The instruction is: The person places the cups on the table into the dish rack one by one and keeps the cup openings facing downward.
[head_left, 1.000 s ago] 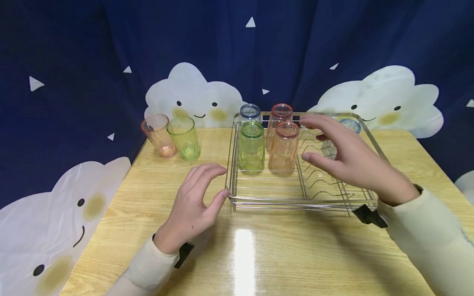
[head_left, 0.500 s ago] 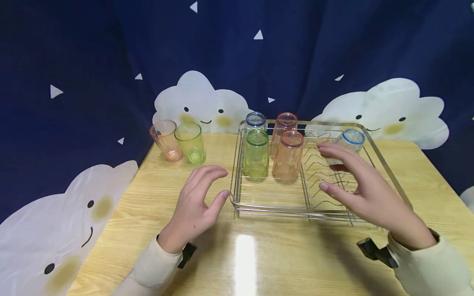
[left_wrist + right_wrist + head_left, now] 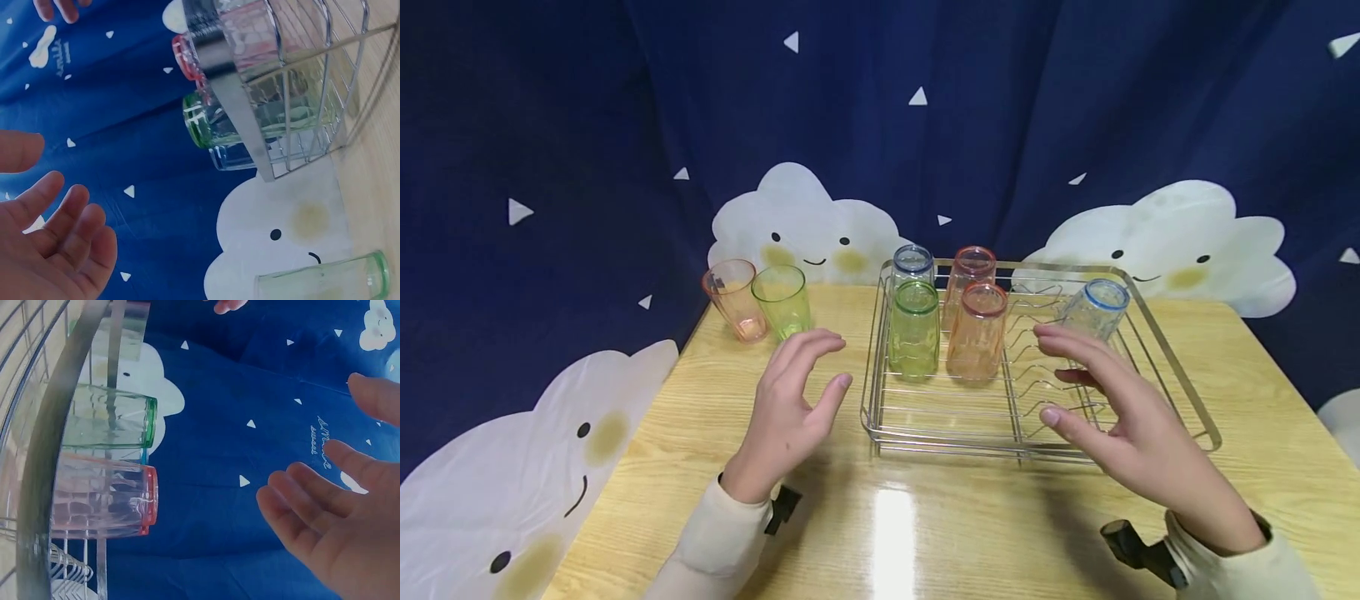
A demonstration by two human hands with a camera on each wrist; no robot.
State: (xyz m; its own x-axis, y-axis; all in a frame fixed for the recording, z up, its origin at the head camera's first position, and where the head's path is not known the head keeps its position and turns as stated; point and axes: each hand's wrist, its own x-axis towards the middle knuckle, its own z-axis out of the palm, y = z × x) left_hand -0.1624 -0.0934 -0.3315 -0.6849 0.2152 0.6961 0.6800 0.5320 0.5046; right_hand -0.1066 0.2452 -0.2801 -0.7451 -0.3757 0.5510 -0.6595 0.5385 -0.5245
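Note:
My left hand (image 3: 790, 412) hovers left of the wire rack (image 3: 951, 451), fingers loosely bent around nothing. Over the rack's right side hangs my right hand (image 3: 1138, 425), thumb and fingers apart, holding nothing. Inside the rack's left half, several glasses stand upside down: a green glass (image 3: 914, 337), an orange glass (image 3: 977, 337), a dark-blue-rimmed glass (image 3: 913, 262) and a red-tinted glass (image 3: 973, 267). Beyond my right hand, a blue-rimmed glass (image 3: 1097, 307) leans tilted in the rack, partly hidden by my fingers. An orange tumbler (image 3: 736, 302) and a green tumbler (image 3: 782, 300) stand upright on the table behind my left hand.
The rack stands on a light wooden table (image 3: 970, 533). Its right half has wavy wire dividers (image 3: 1033, 367). Behind the table hangs a dark blue curtain (image 3: 850, 100) with white clouds. In the right wrist view, the rack rim (image 3: 40, 462) runs along the left.
My right hand has drawn back from beside the orange glass in the rack toward the right and front. The blue-rimmed glass shows more now. The left hand has barely moved; the view has shifted slightly.

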